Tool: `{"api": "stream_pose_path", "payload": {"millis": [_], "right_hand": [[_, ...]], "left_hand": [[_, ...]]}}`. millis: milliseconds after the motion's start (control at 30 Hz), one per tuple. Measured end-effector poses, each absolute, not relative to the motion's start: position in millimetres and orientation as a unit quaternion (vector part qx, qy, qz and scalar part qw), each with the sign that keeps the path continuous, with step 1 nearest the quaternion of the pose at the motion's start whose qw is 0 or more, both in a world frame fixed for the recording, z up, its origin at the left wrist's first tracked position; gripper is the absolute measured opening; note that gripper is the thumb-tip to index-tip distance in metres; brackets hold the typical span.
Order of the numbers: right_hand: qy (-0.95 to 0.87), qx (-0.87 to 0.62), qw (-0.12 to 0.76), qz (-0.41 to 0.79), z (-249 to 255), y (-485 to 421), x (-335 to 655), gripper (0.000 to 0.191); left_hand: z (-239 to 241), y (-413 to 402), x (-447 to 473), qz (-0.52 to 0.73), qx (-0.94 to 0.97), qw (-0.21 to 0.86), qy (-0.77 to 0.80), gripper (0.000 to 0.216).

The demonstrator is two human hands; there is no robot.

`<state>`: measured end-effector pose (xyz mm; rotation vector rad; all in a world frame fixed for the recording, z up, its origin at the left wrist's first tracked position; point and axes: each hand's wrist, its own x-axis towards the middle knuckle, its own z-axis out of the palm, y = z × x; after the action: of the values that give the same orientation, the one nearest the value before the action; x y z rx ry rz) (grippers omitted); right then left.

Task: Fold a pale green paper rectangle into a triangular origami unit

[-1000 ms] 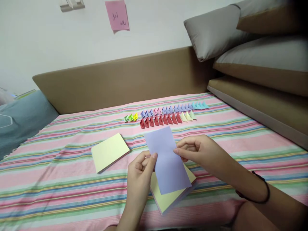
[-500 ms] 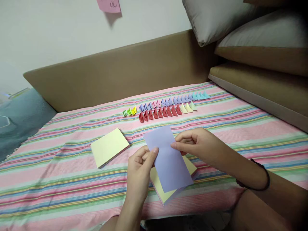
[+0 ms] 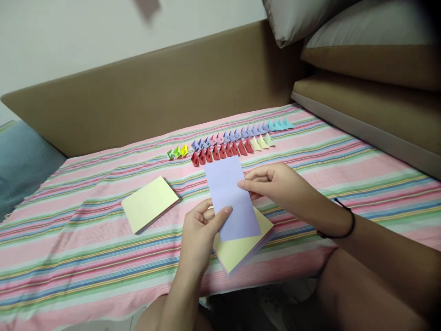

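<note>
Between my two hands is a flat rectangular sheet of lavender paper (image 3: 231,188), tilted up off the surface. My left hand (image 3: 201,230) pinches its lower left edge, thumb on the front and fingers behind. At the upper right edge my right hand (image 3: 272,181) pinches it with the thumb in front; the fingertips are partly hidden behind the sheet. Beneath lies a stack of paper (image 3: 237,255) with a pale yellow sheet on top, partly covered by the lavender one. A second pale yellow stack (image 3: 149,204) rests to the left, apart from both hands.
Beyond my hands stand rows of small folded paper pieces: red ones (image 3: 220,152), purple ones (image 3: 253,132), turquoise ones (image 3: 280,124) and a few green and yellow ones (image 3: 177,151). A striped cloth (image 3: 86,239) covers the surface. Cushions (image 3: 372,59) pile up at the right, by a brown backrest (image 3: 155,87).
The lavender sheet has risen and tipped, exposing more of the yellow stack below. My right hand has moved up slightly along its edge. The whole view has shifted a little.
</note>
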<state>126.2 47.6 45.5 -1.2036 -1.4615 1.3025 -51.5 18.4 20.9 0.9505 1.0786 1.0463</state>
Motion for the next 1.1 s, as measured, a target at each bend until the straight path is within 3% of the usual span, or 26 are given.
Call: {"api": "stream_pose_path", "payload": {"millis": [300, 400, 467, 533, 633, 867, 1100], "right_hand": [[-0.605, -0.480, 0.405, 0.490, 35, 53, 129, 0.020], [-0.657, -0.512, 0.449, 0.322, 36, 52, 129, 0.051], [-0.727, -0.494, 0.449, 0.158, 40, 49, 127, 0.058], [-0.801, -0.445, 0.399, 0.038, 44, 46, 124, 0.042], [-0.860, -0.403, 0.313, -0.033, 49, 40, 117, 0.018], [-0.880, -0.406, 0.241, -0.047, 50, 35, 109, 0.023], [-0.860, -0.428, 0.275, -0.034, 62, 44, 133, 0.019]], "left_hand": [[10, 24, -55, 0.496, 0.445, 0.556, 0.497, 0.026], [10, 25, -59, 0.492, 0.507, 0.458, 0.539, 0.023], [10, 24, -60, 0.469, 0.584, 0.370, 0.549, 0.021], [9, 22, -59, 0.445, 0.666, 0.272, 0.534, 0.019], [7, 20, -57, 0.431, 0.727, 0.164, 0.509, 0.014], [10, 18, -59, 0.446, 0.753, 0.082, 0.477, 0.009], [16, 19, -62, 0.456, 0.750, 0.057, 0.476, 0.009]]}}
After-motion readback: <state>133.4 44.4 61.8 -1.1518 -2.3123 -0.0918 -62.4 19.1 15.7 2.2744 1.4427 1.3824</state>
